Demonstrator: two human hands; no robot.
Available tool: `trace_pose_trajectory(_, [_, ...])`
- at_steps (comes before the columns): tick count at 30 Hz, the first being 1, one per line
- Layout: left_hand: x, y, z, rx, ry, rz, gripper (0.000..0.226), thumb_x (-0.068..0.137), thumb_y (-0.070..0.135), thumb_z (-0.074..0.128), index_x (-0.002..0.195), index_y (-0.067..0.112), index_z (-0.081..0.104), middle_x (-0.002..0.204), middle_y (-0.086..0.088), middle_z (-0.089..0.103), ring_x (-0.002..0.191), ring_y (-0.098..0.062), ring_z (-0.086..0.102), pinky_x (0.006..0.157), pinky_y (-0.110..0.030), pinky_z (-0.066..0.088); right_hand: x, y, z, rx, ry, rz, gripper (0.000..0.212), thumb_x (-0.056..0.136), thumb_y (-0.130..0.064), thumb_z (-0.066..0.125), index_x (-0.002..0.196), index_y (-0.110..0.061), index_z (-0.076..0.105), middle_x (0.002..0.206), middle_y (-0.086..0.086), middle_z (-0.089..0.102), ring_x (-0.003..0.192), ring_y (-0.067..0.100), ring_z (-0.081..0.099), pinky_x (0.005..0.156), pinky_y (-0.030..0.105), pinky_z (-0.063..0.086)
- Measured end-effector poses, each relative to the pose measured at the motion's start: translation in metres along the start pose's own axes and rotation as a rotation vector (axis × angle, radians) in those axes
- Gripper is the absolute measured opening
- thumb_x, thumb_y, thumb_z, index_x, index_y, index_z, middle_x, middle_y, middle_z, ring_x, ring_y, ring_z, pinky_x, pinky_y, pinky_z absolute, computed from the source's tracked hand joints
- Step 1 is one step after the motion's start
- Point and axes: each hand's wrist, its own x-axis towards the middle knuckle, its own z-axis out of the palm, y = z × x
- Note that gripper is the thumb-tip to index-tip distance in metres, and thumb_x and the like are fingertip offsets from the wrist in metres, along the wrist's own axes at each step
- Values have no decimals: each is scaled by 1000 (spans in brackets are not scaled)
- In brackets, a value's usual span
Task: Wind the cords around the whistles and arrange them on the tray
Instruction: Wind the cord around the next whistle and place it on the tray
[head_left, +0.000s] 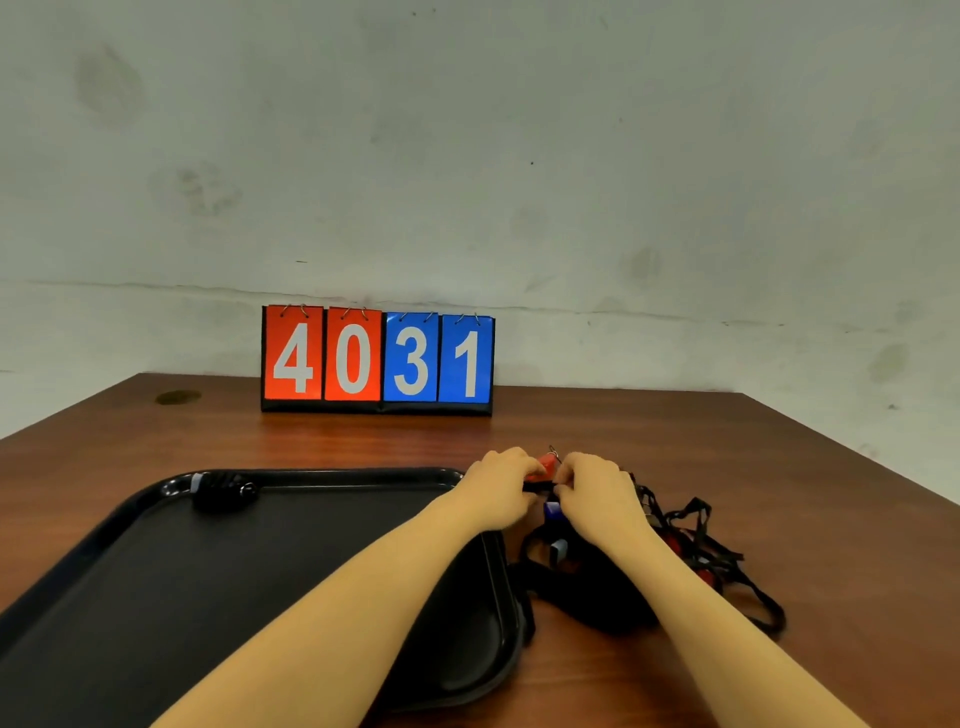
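My left hand (501, 486) pinches a red whistle (546, 461) just past the far right corner of the black tray (322, 477). My right hand (597, 488) meets it from the right and grips the whistle's black cord (537, 487) between the fingers. A metal ring sticks up from the whistle. In the tray's far left corner lies one whistle wound in black cord (223, 491). Below my hands lie a blue whistle (552, 512) and a light blue one (558, 548) amid a tangle of black cords (717, 561), with red whistles partly hidden in it.
A flip scoreboard (377, 359) reading 4031 stands at the back of the brown table (675, 431), against the wall. The table's right edge slants close past the cord pile. A round cable hole (177, 397) sits at the far left.
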Motion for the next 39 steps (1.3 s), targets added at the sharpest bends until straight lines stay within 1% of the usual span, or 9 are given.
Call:
trace_pose_trajectory(3, [1, -1, 2, -47, 36, -19, 21, 91, 25, 53, 109, 19, 62, 113, -1, 57, 101, -20, 53, 96, -41, 43, 2, 4, 3, 173, 70, -32, 6, 91, -16, 50, 88, -20, 54, 82, -5, 57, 84, 20, 59, 85, 36, 46])
trace_pose_trajectory(6, [-2, -1, -2, -226, 97, -37, 13, 92, 23, 53, 97, 17, 63, 96, 2, 59, 84, -11, 54, 84, -29, 47, 3, 4, 1, 400, 126, -21, 6, 92, -15, 52, 88, -19, 54, 74, -7, 57, 66, 9, 55, 62, 20, 45])
trace_pose_trajectory(11, [-10, 2, 0, -151, -37, -5, 30, 88, 36, 56, 114, 21, 59, 107, 1, 65, 97, -15, 59, 94, -35, 45, 1, 0, -6, 581, 254, -8, 9, 93, -10, 48, 95, -16, 54, 77, -2, 59, 62, 7, 53, 52, 11, 39])
trace_pose_trajectory(16, [-6, 16, 7, -31, -3, -22, 31, 88, 42, 55, 109, 22, 64, 108, 2, 65, 102, -18, 56, 97, -35, 35, -6, 8, -3, 472, 249, 17, 22, 94, -5, 40, 99, -22, 53, 89, -4, 62, 59, 12, 53, 56, 30, 46])
trace_pose_trajectory(21, [-7, 24, 6, 4, 47, -2, 23, 86, 26, 60, 107, 15, 63, 106, -4, 64, 100, -23, 58, 94, -38, 43, -9, 12, -3, 260, 170, 73, 32, 93, -7, 38, 107, -24, 61, 105, 0, 53, 85, 21, 58, 67, 35, 52])
trace_pose_trajectory(24, [-14, 17, -4, -108, 106, -27, 20, 85, 19, 61, 105, 17, 60, 105, -3, 62, 94, -19, 59, 88, -38, 50, -8, 13, -3, 198, 106, 36, 30, 88, -7, 44, 102, -23, 65, 106, 0, 51, 97, 22, 52, 78, 33, 46])
trace_pose_trajectory(27, [-27, 6, -23, -185, 188, -16, 18, 84, 16, 63, 101, 20, 60, 99, 3, 60, 88, -11, 58, 83, -27, 51, -9, 1, -4, 166, 34, -24, 29, 86, -15, 48, 107, -30, 62, 111, -6, 51, 109, 19, 40, 91, 32, 25])
trace_pose_trajectory(34, [-62, -21, -65, -239, 308, -22, 20, 82, 13, 65, 99, 22, 58, 93, 12, 58, 83, -1, 56, 66, -10, 41, -10, -38, -4, 280, 117, -186, 14, 83, -32, 59, 96, -34, 59, 100, -17, 53, 102, 8, 40, 81, 27, 15])
trace_pose_trajectory(39, [-79, -35, -75, -301, 344, -45, 20, 81, 12, 67, 93, 24, 57, 91, 12, 61, 82, 0, 59, 67, -11, 44, -10, -54, -1, 309, 84, -246, 41, 85, -33, 62, 122, -39, 46, 100, -18, 55, 101, 3, 46, 86, 25, 15])
